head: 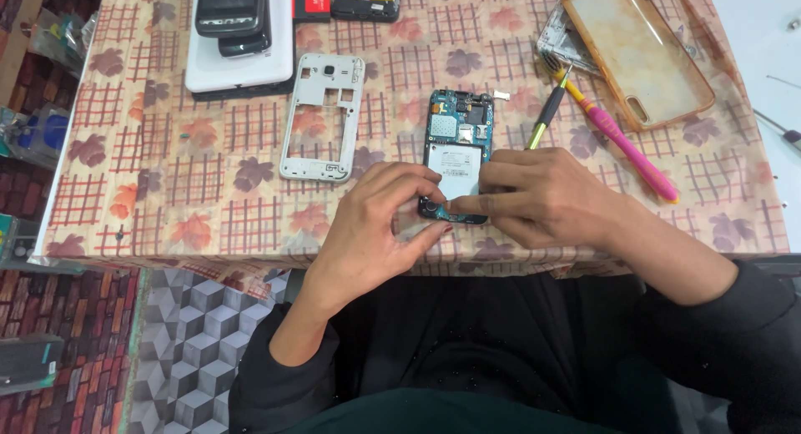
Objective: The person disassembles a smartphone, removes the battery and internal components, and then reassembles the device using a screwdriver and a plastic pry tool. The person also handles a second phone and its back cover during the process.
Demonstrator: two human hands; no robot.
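**Opened phone under both hands**

Head view: opened phone point(457, 150) flat on patterned tablecloth point(167, 175) — circuit board up. Left hand point(375, 225) and right hand point(542, 196) pinching its lower end, fingertips closed on it. Just left, white frame point(321, 117); right — screwdriver point(546, 113).

My left hand point(380, 225) and right hand point(538, 196) pinch the opened phone's point(457, 142) lower end; a white frame point(321, 117) lies just left; a screwdriver point(546, 117) lies right.

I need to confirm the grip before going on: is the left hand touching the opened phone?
Touching. The head view shows the left hand with fingertips pressed on the lower end of the opened phone, meeting the right hand there.
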